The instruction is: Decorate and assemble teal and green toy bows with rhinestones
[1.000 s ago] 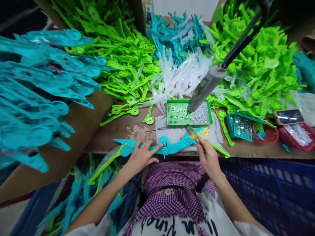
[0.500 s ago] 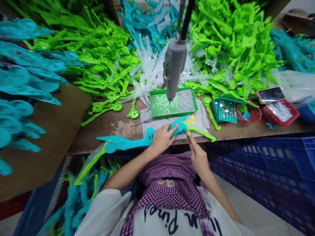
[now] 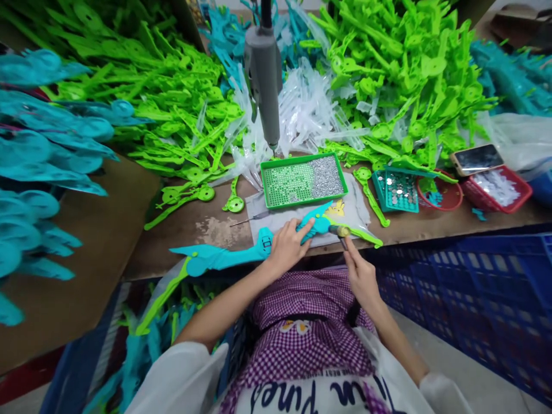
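Note:
My left hand (image 3: pixel 288 246) is wrapped over a long blue plastic piece (image 3: pixel 228 257) lying along the table's front edge, holding it down. Bright green arms are joined to both ends of the piece; the right green arm (image 3: pixel 364 234) rests on the cloth and the left one hangs over the edge. In my right hand (image 3: pixel 360 270) is the handle of a small hammer (image 3: pixel 341 230) with a yellowish head, close beside the piece's right end. Whether the head touches the plastic I cannot tell. Under the piece lies a grey cloth (image 3: pixel 356 213) with a yellow print.
A green tray (image 3: pixel 282 201) of small metal parts sits behind my hands, below a hanging electric screwdriver (image 3: pixel 264 80). Nearby lies a thin screwdriver (image 3: pixel 259 216). Green parts (image 3: pixel 181 109) pile up behind. Small baskets and a phone (image 3: pixel 478 159) stand right; a blue crate (image 3: pixel 474 287) is below.
The hammer in my right hand has shifted slightly right. The hanging electric screwdriver has swung left and away from over the tray. My left hand stays on the blue piece.

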`<action>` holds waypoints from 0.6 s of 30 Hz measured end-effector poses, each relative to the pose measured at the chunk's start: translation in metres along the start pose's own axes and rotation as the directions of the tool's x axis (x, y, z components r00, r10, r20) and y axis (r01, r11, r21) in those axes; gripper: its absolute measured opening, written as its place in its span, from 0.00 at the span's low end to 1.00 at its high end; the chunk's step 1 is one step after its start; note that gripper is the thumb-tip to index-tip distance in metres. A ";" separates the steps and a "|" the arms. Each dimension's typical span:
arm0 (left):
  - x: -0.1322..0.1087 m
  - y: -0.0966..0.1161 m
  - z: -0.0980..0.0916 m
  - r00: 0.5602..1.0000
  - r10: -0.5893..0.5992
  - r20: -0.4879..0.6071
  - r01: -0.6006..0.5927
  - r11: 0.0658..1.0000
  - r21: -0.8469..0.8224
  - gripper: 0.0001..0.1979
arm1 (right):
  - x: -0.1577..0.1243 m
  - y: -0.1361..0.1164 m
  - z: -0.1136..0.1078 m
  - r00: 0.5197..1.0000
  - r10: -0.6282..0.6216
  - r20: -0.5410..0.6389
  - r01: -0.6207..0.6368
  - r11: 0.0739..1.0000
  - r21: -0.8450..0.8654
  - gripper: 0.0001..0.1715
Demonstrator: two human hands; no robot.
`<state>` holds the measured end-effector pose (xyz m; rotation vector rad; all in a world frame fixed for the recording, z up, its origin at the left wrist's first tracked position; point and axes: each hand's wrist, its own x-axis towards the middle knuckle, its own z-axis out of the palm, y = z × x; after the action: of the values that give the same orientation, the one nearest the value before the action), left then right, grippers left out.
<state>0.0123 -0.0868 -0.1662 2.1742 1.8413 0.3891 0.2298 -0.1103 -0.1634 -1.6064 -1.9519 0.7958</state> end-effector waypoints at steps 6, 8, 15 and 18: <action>-0.001 0.000 0.001 1.000 0.001 0.000 -0.001 1.000 -0.004 0.27 | 0.007 0.001 -0.015 1.000 0.016 -0.017 -0.018 0.994 -0.107 0.27; -0.001 0.000 0.001 1.000 0.003 -0.002 -0.003 1.000 0.002 0.27 | 0.009 -0.001 -0.021 0.997 0.008 -0.074 -0.017 0.993 -0.120 0.27; 0.000 0.000 0.002 1.000 -0.002 -0.014 0.002 1.000 0.017 0.27 | 0.009 0.003 -0.022 1.000 0.023 0.011 -0.021 0.985 -0.173 0.28; 0.000 0.000 0.002 1.000 0.003 -0.025 -0.003 1.000 0.010 0.27 | 0.003 0.012 -0.029 0.989 0.078 -0.129 -0.098 0.982 -0.159 0.30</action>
<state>0.0135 -0.0869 -0.1682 2.1886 1.8567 0.4099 0.2575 -0.1016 -0.1505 -1.8041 -1.9132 0.5665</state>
